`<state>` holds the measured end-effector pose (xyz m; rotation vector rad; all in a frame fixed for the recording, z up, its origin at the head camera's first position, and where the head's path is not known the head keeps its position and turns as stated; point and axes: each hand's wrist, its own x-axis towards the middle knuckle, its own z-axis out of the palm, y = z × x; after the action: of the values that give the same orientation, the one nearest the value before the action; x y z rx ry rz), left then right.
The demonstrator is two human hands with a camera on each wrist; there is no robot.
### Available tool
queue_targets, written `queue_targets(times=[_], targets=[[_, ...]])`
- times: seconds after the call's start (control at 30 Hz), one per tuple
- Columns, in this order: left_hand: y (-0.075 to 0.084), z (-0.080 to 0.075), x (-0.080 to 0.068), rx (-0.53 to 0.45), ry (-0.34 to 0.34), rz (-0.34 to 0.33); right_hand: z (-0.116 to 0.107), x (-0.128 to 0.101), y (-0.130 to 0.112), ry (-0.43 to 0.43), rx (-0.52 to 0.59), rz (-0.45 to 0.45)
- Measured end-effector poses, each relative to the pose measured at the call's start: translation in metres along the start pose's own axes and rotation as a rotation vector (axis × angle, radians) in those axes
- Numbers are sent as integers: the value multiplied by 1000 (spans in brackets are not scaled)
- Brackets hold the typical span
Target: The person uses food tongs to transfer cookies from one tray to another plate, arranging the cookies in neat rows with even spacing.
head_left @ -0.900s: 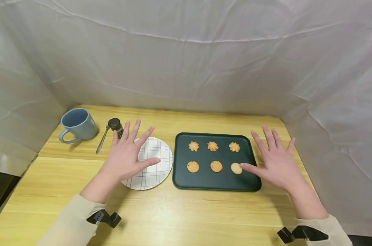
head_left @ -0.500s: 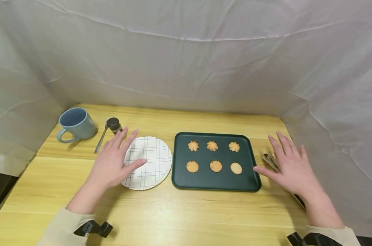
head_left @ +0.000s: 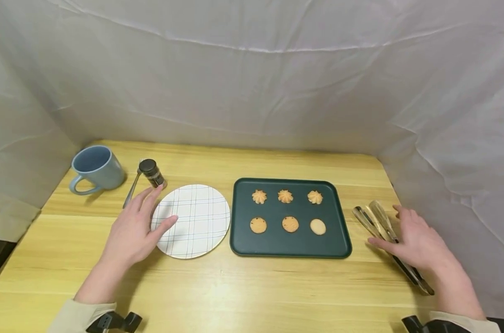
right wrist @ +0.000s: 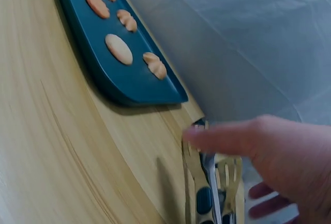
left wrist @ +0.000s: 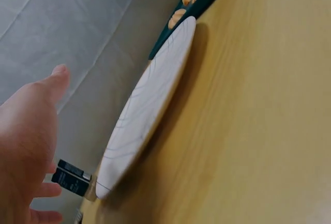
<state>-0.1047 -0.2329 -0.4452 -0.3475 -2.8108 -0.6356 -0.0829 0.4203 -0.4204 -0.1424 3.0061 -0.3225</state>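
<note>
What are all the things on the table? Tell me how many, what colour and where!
Mug: one, blue, far left corner of the table.
Spoon: one, silver, lying between mug and jar.
Jar: one, small, dark lid, behind the plate.
Plate: one, white with a thin check pattern, left of the tray.
Tray: one, dark green, middle of the table.
Cookies: six, golden-brown, on the tray; three swirled ones at the back, three round flat ones in front.
Tongs: one pair, metal, right of the tray.
Table: one, light wood.
Sheet: white, hung behind and at the sides.
Left hand: at the plate's left edge.
Right hand: over the tongs.
</note>
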Motion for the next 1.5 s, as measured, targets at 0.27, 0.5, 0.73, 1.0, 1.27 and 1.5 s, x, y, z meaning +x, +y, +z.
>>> queue_targets(times=[0.27,0.5,0.73,1.0,1.27,1.5], targets=[[-7,7,-6,-11,1,-64,3,-1,16,-141,106,3],[-12,17,-7,-97,8,-143,5,3,16,-114,103,3],[-16,24,-6,-163,20,-159,9,1,14,-9,126,-65],[-24,29,-2,-202,35,-175,9,4,10,48,147,-103],[-28,31,-1,-169,36,-225,7,10,3,131,128,-121],[-29,32,-3,-159,38,-258,3,17,-8,160,162,-109]])
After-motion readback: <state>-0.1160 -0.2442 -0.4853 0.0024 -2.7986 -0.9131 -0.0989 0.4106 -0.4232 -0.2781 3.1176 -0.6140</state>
